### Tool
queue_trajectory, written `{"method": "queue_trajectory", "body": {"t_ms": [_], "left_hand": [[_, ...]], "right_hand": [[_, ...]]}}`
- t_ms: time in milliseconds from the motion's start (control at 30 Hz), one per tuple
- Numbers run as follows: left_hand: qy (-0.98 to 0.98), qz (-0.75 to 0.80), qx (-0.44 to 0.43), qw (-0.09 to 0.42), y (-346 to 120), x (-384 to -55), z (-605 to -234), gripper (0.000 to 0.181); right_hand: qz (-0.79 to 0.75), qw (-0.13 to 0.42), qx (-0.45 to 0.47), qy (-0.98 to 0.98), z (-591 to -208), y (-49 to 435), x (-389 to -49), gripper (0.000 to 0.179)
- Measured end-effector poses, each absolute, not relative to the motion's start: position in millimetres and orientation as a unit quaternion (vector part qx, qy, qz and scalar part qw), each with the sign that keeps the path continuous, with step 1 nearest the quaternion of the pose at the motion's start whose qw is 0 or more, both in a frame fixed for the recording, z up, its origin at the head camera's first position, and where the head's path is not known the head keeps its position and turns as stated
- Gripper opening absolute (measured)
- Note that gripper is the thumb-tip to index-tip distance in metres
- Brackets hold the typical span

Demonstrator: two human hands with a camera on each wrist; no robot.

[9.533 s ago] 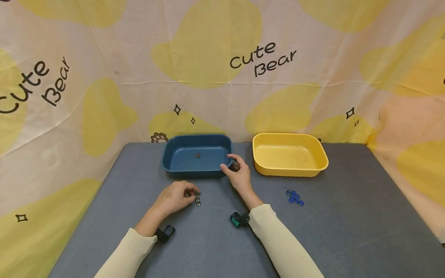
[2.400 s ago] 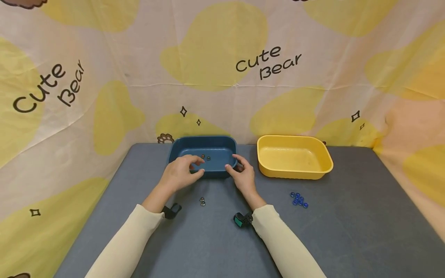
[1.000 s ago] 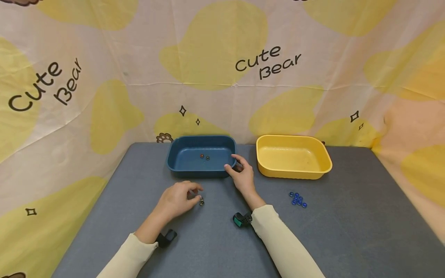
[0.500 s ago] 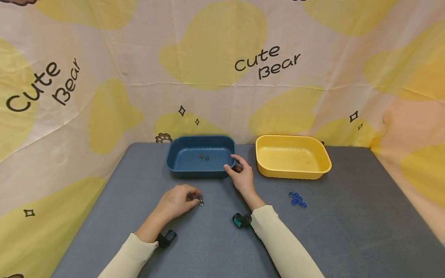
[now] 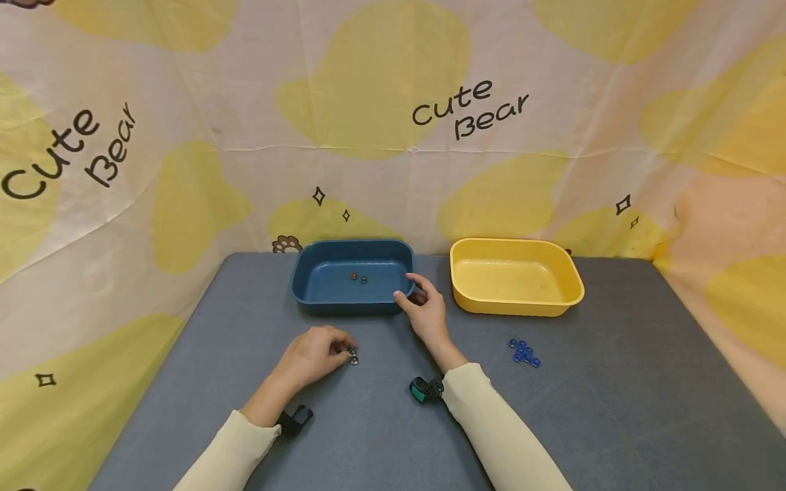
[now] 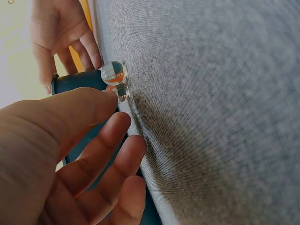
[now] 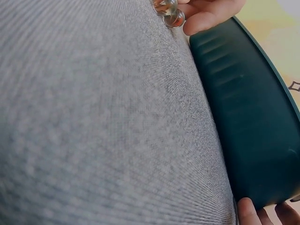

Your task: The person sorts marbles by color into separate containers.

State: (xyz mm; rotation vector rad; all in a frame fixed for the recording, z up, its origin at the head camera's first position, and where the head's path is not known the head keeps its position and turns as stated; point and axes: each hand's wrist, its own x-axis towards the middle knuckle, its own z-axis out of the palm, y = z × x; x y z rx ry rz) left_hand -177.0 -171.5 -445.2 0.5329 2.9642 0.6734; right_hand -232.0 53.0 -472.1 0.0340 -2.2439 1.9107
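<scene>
My left hand (image 5: 312, 356) is low over the table, thumb and index finger pinching at a clear glass marble in a small cluster of marbles (image 5: 354, 361). In the left wrist view a round clear marble (image 6: 112, 73) sits just beyond the thumb tip (image 6: 108, 101); the index finger is hidden behind the thumb, and the other fingers are loosely bent. My right hand (image 5: 428, 315) holds the right end of the blue plastic bin (image 5: 344, 308), its thumb at the front corner and a finger on the rim. Two small marbles (image 5: 364, 279) lie inside that bin.
A yellow plastic bin (image 5: 516, 307) stands right of the blue one. In front of it lies a group of several blue marbles (image 5: 520, 352) on the grey table (image 5: 614, 382). A patterned cloth (image 5: 393, 184) hangs behind the table.
A second marble has joined the first in the blue bin. My left hand has gone from above that bin back to the clear marbles, closing its fingertips there. The right hand stays on the bin.
</scene>
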Motion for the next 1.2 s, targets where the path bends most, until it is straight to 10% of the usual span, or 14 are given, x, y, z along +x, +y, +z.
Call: {"method": "queue_trajectory", "body": {"t_ms": [1200], "left_hand": [[0.956,0.234,0.173,0.032,-167.7,-178.9,-448.5,0.014]], "right_hand": [[0.652,0.098,0.024,-0.752,-436.4,51.6,-211.3,0.046]]}}
